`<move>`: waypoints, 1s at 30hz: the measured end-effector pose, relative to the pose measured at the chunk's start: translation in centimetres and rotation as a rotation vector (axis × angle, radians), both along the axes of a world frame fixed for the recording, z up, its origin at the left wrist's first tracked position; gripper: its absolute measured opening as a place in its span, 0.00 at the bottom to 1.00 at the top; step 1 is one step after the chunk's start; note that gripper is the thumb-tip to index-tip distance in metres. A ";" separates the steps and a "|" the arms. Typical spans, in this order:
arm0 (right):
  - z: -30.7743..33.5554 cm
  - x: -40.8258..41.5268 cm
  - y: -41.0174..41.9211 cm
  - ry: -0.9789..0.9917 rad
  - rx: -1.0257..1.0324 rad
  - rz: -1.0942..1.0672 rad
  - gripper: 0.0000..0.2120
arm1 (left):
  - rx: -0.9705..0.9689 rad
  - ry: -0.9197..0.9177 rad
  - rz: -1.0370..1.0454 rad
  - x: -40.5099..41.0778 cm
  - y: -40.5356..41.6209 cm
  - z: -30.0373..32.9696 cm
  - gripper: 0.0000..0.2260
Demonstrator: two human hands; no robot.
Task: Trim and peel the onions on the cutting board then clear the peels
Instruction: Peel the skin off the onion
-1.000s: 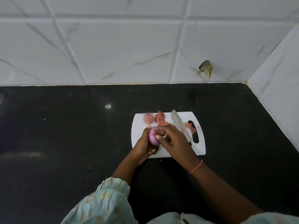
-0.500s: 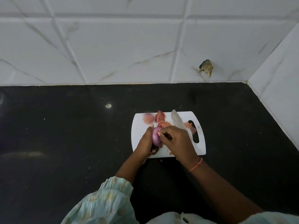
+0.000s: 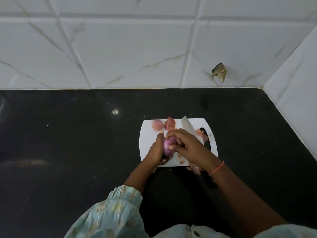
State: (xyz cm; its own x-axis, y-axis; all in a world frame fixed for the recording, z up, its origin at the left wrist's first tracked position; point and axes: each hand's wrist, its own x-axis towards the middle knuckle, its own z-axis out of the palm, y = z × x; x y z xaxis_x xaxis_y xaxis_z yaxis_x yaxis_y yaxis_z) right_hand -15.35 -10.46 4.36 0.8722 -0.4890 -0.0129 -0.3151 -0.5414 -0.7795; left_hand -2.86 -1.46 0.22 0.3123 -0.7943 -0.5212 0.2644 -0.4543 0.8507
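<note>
With your left hand (image 3: 155,152) cupping the red onion (image 3: 169,146) above the cutting board (image 3: 148,134) and right hand (image 3: 188,145) pinching its skin, expect slick, firm flesh; peel from the trimmed end.

A black counter (image 3: 68,143) meets white marble-veined wall tiles (image 3: 128,54), one tile chipped by a ragged hole (image 3: 219,72).

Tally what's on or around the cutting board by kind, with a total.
Onions: 2, one in the hands, one peeled on the board
Knives: 1
Cutting boards: 1
Peel clumps: 3
Total: 7
</note>
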 end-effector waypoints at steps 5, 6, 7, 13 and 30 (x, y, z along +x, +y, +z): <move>0.0 0.3 -0.6 0.025 -0.013 0.048 0.10 | 0.008 -0.022 0.011 -0.1 0.0 0.3 0.29; -0.2 0.3 -0.6 0.017 -0.023 0.050 0.08 | 0.014 -0.014 0.001 0.0 0.0 0.3 0.29; -0.4 0.3 -0.4 0.003 -0.033 0.049 0.07 | 0.016 -0.004 -0.011 0.1 0.0 0.2 0.29; -0.4 0.3 -0.1 -0.013 -0.030 0.015 0.11 | 0.023 -0.006 -0.009 0.2 0.0 -0.1 0.28; -0.9 0.1 0.4 -0.052 -0.043 -0.024 0.05 | 0.053 0.007 -0.022 0.4 -0.2 -0.2 0.28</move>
State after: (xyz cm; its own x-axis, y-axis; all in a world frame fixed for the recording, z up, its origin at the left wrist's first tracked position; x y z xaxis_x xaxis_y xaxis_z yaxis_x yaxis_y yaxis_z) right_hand -15.20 -10.04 3.45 0.8593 -0.5087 0.0535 -0.2882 -0.5679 -0.7710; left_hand -2.46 -1.65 0.03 0.2913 -0.7723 -0.5646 0.2596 -0.5042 0.8236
